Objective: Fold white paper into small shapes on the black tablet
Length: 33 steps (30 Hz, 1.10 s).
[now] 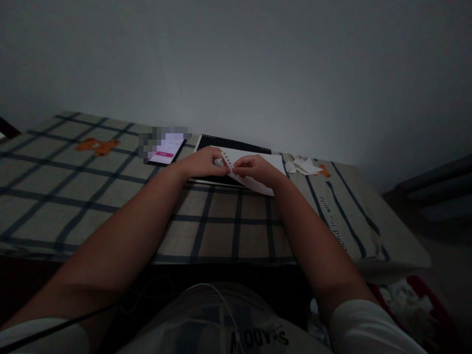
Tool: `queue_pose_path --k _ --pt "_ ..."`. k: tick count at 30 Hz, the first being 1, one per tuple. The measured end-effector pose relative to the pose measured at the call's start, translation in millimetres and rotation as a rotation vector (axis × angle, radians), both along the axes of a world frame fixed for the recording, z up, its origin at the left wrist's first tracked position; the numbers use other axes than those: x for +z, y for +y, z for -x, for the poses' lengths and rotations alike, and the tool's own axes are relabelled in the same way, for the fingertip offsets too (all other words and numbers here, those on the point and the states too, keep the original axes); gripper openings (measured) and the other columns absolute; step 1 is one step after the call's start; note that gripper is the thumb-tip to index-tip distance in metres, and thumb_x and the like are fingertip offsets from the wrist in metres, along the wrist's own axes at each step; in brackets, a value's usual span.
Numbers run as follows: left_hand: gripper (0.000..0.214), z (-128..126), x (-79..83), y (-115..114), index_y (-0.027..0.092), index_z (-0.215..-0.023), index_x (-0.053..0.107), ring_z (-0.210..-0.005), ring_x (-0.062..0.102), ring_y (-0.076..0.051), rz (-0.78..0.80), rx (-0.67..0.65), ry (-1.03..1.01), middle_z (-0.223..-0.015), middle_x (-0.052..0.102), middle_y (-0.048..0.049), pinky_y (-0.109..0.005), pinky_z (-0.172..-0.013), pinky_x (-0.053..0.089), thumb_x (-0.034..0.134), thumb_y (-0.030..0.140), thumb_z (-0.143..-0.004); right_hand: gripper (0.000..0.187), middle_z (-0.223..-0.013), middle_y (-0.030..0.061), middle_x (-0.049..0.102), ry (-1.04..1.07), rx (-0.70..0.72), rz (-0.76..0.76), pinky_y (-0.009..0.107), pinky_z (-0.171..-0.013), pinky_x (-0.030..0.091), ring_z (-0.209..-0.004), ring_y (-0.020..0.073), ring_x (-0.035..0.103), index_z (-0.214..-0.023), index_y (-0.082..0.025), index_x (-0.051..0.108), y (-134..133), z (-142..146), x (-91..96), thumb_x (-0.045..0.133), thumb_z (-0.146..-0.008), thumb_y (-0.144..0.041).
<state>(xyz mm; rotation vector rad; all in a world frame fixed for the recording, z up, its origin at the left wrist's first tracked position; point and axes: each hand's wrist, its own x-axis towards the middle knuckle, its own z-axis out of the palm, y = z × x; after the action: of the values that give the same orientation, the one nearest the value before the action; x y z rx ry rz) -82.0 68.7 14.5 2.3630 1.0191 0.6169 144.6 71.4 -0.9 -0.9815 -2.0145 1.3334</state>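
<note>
The right hand (246, 166) pinches the holed edge of the paper (267, 163), which lies partly over the black pad (236, 143), while the left hand (208, 163) appears to pinch the same edge, its fingertips partly hidden. Uneven pull between them could tear or crease the sheet at the perforations. The checked cloth (125, 182) also bears a phone (167, 150) and scraps (304, 166), before a plain wall (236, 64) in dim light.
</note>
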Motion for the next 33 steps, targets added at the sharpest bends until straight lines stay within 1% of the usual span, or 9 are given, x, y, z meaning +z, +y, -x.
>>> queue_pose_path --k 4,9,13,17,21,24,27,30,33 --pt "0.026 -0.5 1.2 -1.5 0.018 -0.087 0.077 -0.078 0.062 -0.016 -0.024 -0.009 0.005 -0.086 0.07 -0.0024 -0.026 -0.077 0.045 0.064 0.037 -0.075 0.025 -0.071 -0.0012 0.062 0.011 -0.013 -0.003 0.028 -0.065 0.04 -0.068 0.0129 0.051 -0.079 -0.019 0.07 0.1 0.9 -1.7 0.077 -0.072 -0.042" --pt "0.03 0.1 -0.5 -1.8 0.016 -0.087 0.077 -0.076 0.063 -0.016 0.032 0.025 -0.003 -0.085 0.069 -0.0036 -0.026 -0.072 0.046 0.065 0.04 -0.075 0.03 -0.074 -0.001 0.062 0.017 0.005 0.006 0.027 -0.064 0.039 -0.069 0.0125 0.051 -0.082 -0.018 0.07 -1.0 0.7 -2.2 0.078 -0.072 -0.045" --pt "0.031 -0.7 -0.9 -4.2 0.016 -0.089 0.077 -0.077 0.064 -0.016 0.055 0.061 0.005 -0.086 0.07 -0.0036 -0.025 -0.072 0.046 0.066 0.041 -0.074 0.033 -0.075 -0.0003 0.065 -0.012 0.0 -0.008 0.028 -0.065 0.039 -0.069 0.0128 0.052 -0.081 -0.018 0.07 -3.1 2.4 -0.3 0.079 -0.07 -0.048" --pt "0.03 -0.6 -1.1 -4.9 0.016 -0.091 0.076 -0.076 0.064 -0.016 0.069 0.046 -0.017 -0.085 0.071 -0.0032 -0.026 -0.071 0.046 0.065 0.04 -0.074 0.031 -0.078 0.0004 0.067 0.01 0.005 -0.037 0.029 -0.071 0.042 -0.073 0.0134 0.054 -0.079 -0.018 0.07 -4.8 3.9 2.5 0.079 -0.07 -0.046" --pt "0.027 0.9 -2.7 -1.9 0.018 -0.088 0.075 -0.076 0.063 -0.016 0.049 0.037 -0.034 -0.082 0.07 -0.0022 -0.026 -0.07 0.045 0.065 0.04 -0.075 0.027 -0.076 0.0001 0.066 0.026 -0.003 -0.006 0.029 -0.069 0.043 -0.072 0.0137 0.054 -0.079 -0.019 0.071 -3.6 1.9 3.0 0.078 -0.07 -0.043" --pt "0.026 1.3 -3.2 -0.6 0.019 -0.089 0.075 -0.08 0.063 -0.017 0.04 0.02 -0.025 -0.088 0.071 -0.003 -0.026 -0.073 0.046 0.064 0.037 -0.075 0.025 -0.075 0.0003 0.066 0.006 0.001 0.0 0.029 -0.068 0.043 -0.071 0.0139 0.054 -0.081 -0.018 0.071 -2.2 -0.3 1.9 0.076 -0.071 -0.041" --pt "0.027 0.6 -2.1 -1.9 0.018 -0.091 0.076 -0.084 0.064 -0.018 -0.001 0.046 0.002 -0.091 0.071 -0.0044 -0.028 -0.078 0.047 0.065 0.036 -0.074 0.025 -0.073 -0.0001 0.063 -0.018 0.009 -0.028 0.029 -0.067 0.041 -0.069 0.0134 0.053 -0.079 -0.018 0.071 -1.2 -1.0 0.0 0.075 -0.072 -0.042" --pt "0.03 -0.6 1.4 -4.5 0.018 -0.094 0.076 -0.09 0.063 -0.02 -0.093 0.088 0.054 -0.093 0.071 -0.0056 -0.031 -0.086 0.046 0.068 0.037 -0.073 0.027 -0.073 -0.0002 0.063 -0.037 0.001 -0.047 0.028 -0.065 0.038 -0.069 0.0131 0.052 -0.08 -0.017 0.071 -0.5 -0.7 -1.6 0.075 -0.073 -0.043" --pt "0.03 -1.6 5.7 -6.8 0.019 -0.095 0.077 -0.095 0.062 -0.023 -0.21 0.117 0.111 -0.093 0.07 -0.0056 -0.037 -0.097 0.042 0.069 0.039 -0.075 0.029 -0.074 0.0005 0.063 -0.05 -0.03 -0.042 0.028 -0.065 0.038 -0.068 0.0131 0.051 -0.083 -0.016 0.072 -0.2 0.1 -1.5 0.074 -0.073 -0.044"
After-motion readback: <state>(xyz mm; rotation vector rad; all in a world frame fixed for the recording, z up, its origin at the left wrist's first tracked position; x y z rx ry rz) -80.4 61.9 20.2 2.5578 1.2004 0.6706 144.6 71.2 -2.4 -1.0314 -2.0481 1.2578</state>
